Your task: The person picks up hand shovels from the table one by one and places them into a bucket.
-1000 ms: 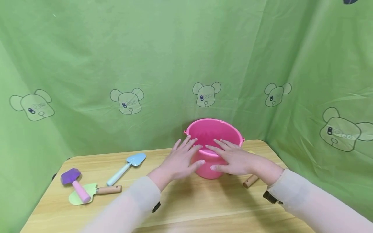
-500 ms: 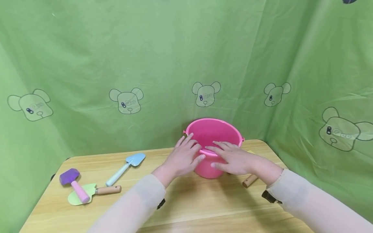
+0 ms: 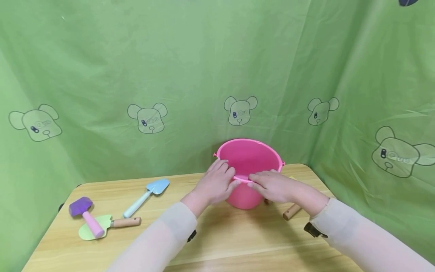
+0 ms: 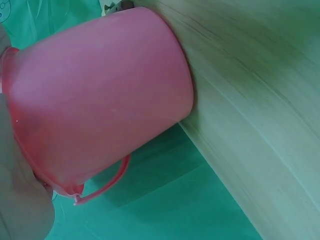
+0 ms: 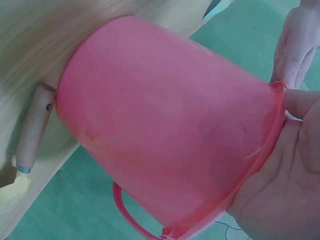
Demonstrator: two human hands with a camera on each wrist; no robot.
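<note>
A pink bucket (image 3: 245, 196) stands upright near the back of the wooden table, its mouth facing up. My left hand (image 3: 214, 183) grips the left part of its near rim, fingers bent over the edge and thumb outside. On the right part of the same rim, my right hand (image 3: 276, 187) holds on likewise, with its fingertips hidden inside. The bucket's handle (image 5: 125, 207) hangs down on the far side in the right wrist view. Beside the bucket's base lies a tool with a wooden handle (image 5: 35, 127) and a pale yellow blade, mostly covered by my right arm in the head view.
On the left of the table (image 3: 221, 245) lie a light blue trowel (image 3: 158, 186), a purple shovel (image 3: 80, 206) with a pink handle, and a green trowel (image 3: 86, 231) under it. A green curtain (image 3: 190, 75) with bear-head drawings hangs behind and at the sides.
Both hands were spread over the near rim with straight fingers; now their fingers have curled over it. The left hand has shifted slightly right. The bucket has stayed in place.
</note>
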